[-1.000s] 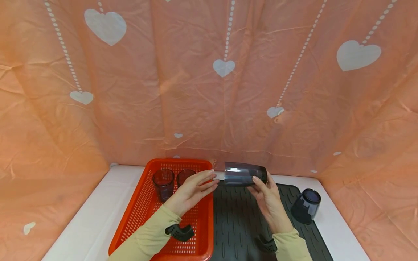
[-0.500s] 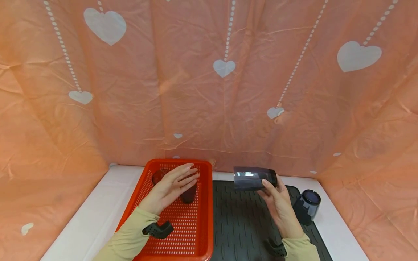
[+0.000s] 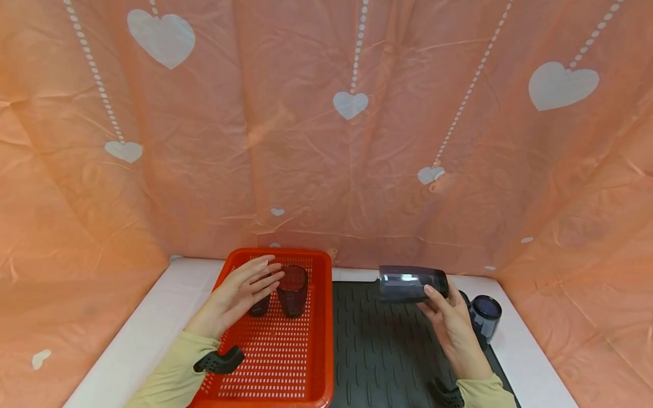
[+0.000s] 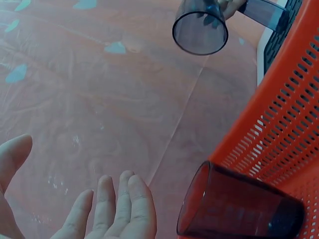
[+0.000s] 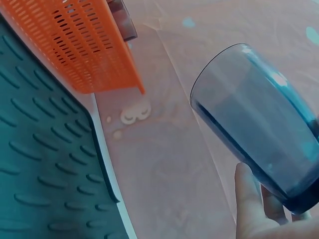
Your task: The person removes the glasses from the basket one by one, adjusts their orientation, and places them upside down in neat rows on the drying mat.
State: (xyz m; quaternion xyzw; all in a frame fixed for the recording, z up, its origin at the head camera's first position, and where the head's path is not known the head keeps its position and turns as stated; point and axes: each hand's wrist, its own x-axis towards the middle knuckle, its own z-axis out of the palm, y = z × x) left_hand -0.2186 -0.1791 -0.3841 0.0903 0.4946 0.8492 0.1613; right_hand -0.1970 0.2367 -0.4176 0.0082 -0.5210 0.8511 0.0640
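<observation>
My right hand (image 3: pixel 451 323) grips a dark translucent drinking glass (image 3: pixel 408 284) near its base, above the black mat. The glass lies on its side in the air, its mouth facing left; the right wrist view shows the same glass (image 5: pixel 259 124) held from below. My left hand (image 3: pixel 237 294) hovers over the red basket, fingers fairly straight and holding nothing. Inside the basket (image 3: pixel 326 340) two more glasses stand mouth up: one glass (image 3: pixel 293 294) in plain sight, the other glass (image 3: pixel 260 306) mostly covered by the left hand.
Another dark glass (image 3: pixel 486 317) stands upside down at the right edge of the ribbed black mat (image 3: pixel 377 345), partly behind the right hand. Basket and mat lie side by side on a white table (image 3: pixel 127 334). An orange sheet with hearts (image 3: pixel 306 141) encloses the back and sides.
My left hand has moved left, away from the held glass and over the basket. My right hand has carried its glass to the right and slightly lower.
</observation>
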